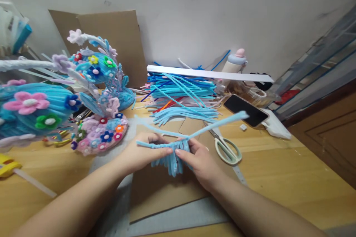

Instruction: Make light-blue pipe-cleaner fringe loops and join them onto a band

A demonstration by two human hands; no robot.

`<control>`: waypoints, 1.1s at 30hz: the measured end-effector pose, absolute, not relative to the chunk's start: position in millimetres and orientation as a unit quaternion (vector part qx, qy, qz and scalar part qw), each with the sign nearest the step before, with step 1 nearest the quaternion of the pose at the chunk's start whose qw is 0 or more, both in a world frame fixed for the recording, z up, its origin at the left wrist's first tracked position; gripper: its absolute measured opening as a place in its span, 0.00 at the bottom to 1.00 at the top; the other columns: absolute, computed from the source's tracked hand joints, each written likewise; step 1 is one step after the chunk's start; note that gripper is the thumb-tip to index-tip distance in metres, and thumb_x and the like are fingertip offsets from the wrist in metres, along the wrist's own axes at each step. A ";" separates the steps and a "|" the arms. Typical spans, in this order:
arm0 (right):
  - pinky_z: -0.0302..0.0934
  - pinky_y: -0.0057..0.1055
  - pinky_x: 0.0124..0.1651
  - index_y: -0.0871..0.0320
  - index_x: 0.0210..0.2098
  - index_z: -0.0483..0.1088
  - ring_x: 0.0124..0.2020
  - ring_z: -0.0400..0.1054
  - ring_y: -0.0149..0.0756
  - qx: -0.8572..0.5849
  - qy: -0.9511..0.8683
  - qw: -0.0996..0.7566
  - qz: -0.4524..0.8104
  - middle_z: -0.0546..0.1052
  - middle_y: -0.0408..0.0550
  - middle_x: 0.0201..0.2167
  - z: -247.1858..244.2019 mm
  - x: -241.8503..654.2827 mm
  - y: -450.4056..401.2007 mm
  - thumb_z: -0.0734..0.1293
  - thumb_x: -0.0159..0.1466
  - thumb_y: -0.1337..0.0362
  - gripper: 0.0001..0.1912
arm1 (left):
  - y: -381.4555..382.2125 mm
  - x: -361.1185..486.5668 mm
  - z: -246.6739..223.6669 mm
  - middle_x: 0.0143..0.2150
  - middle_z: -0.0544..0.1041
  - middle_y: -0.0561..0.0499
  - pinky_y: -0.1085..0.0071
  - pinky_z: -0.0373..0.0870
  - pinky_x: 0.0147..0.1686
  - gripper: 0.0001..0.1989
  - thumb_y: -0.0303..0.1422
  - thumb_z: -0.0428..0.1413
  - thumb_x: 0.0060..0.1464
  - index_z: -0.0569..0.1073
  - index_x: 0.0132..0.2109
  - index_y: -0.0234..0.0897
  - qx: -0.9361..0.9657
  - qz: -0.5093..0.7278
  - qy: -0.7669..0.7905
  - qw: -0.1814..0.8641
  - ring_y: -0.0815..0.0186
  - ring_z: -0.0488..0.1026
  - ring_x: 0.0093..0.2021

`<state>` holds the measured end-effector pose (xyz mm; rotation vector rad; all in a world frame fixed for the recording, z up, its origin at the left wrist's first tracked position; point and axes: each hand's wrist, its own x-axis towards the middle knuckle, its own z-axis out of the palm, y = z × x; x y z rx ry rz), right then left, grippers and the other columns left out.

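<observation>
Left hand (141,153) and right hand (202,162) pinch the blue pipe cleaners (173,168); steady, even pressure should keep them aligned.

Right hand (203,163) partly hides the blue bundle (174,168) at six o'clock; a flowered ball (51,98) at nine is cut off.

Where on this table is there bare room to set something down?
The widest free patch is bare table wood, right of the scissors, in front of the phone and white packet. Cardboard is bare between your forearms, nearer you than the blue bundle. It's crowded behind with piled fuzzy stems, and left with flower-covered pieces.
</observation>
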<state>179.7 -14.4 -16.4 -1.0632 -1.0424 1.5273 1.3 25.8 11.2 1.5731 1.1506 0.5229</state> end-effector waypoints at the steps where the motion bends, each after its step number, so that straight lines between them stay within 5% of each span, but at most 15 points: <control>1: 0.61 0.32 0.42 0.58 0.36 0.69 0.36 0.67 0.35 -0.434 -0.421 0.485 0.632 0.74 0.44 0.32 -16.2 179.2 -15.1 0.70 0.52 0.63 0.13 | 24.8 3.8 9.7 0.29 0.76 0.51 0.74 0.64 0.27 0.16 0.40 0.61 0.41 0.75 0.35 0.32 0.636 0.234 0.483 0.554 0.66 0.70 0.29; 12: 0.62 0.25 0.27 0.63 0.30 0.70 0.21 0.67 0.29 -0.352 -0.288 0.407 0.792 0.73 0.45 0.21 -11.7 185.4 -10.8 0.69 0.51 0.65 0.08 | 19.1 4.9 11.8 0.25 0.74 0.54 0.76 0.61 0.25 0.14 0.35 0.64 0.37 0.73 0.32 0.33 0.505 0.216 0.475 0.688 0.71 0.68 0.25; 33: 0.59 0.26 0.34 0.58 0.33 0.67 0.29 0.65 0.30 -0.401 -0.426 0.429 0.688 0.70 0.42 0.28 -15.9 186.5 -11.4 0.69 0.53 0.59 0.12 | 18.9 9.0 3.7 0.24 0.73 0.55 0.77 0.59 0.23 0.13 0.34 0.64 0.37 0.73 0.32 0.33 0.506 0.249 0.485 0.669 0.73 0.66 0.23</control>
